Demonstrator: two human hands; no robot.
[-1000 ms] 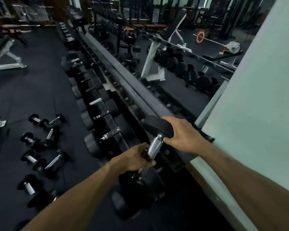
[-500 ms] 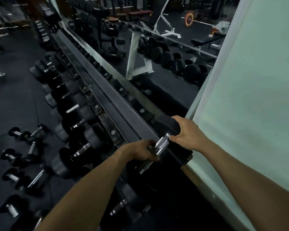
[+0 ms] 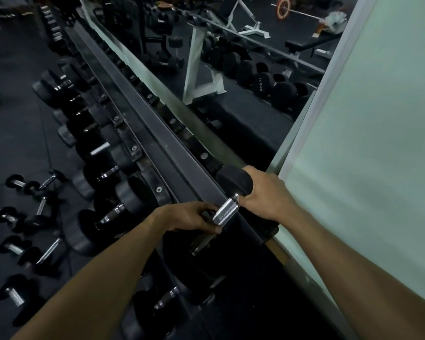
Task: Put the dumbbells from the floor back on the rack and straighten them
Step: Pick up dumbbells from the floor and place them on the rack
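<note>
With your left hand (image 3: pixel 194 218) gripping the black-headed, chrome-handled dumbbell (image 3: pixel 225 211) and your right hand (image 3: pixel 265 197) cupping its head, seat it squarely on the long black steel rack (image 3: pixel 157 133).

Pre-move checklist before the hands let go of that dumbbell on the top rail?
1. Left hand grips the near end of the dumbbell: ok.
2. Right hand holds the far head: ok.
3. Dumbbell seated in the top rail cradle: cannot tell, hands cover it.
4. Handle square to the rail: ok, roughly.
5. Right hand clear of the mirror frame: not ok, very close.
6. Floor dumbbells left to rack: not ok, several remain.
</note>
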